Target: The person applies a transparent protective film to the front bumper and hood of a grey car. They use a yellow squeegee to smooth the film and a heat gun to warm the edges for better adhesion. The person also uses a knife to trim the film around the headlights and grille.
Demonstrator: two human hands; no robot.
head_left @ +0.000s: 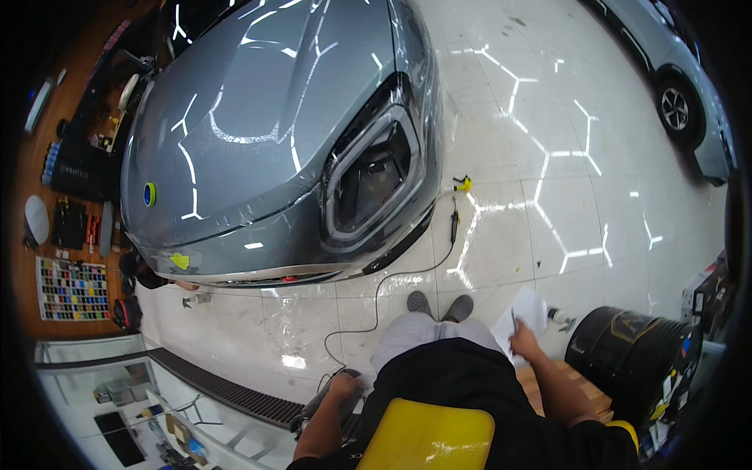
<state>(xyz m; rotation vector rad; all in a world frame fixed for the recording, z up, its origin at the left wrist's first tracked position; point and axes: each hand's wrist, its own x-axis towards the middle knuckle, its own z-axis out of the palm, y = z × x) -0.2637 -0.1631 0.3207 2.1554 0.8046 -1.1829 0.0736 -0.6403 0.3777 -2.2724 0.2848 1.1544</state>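
My left hand (342, 385), fingers curled, rests on a dark grey rounded object (319, 403) beside my left hip; its kind is hard to make out. My right hand (523, 342) is closed around a thin, narrow tool (514, 316) whose tip points away from me. Just beyond that hand is a white sheet (530, 307). In front of me stands a grey car (258, 149) with clear, wrinkled film over its front and around the headlight (374, 176). A round green tape roll (150, 194) and a yellow-green piece (180, 261) are on its bodywork.
A black cable (377, 301) crosses the tiles to a black-handled tool (454, 227), near a yellow spray head (464, 183). Spray bottles lie at left (197, 299) and right (558, 316). A black drum (619, 345) stands right; a dark floor grate (223, 385) runs left.
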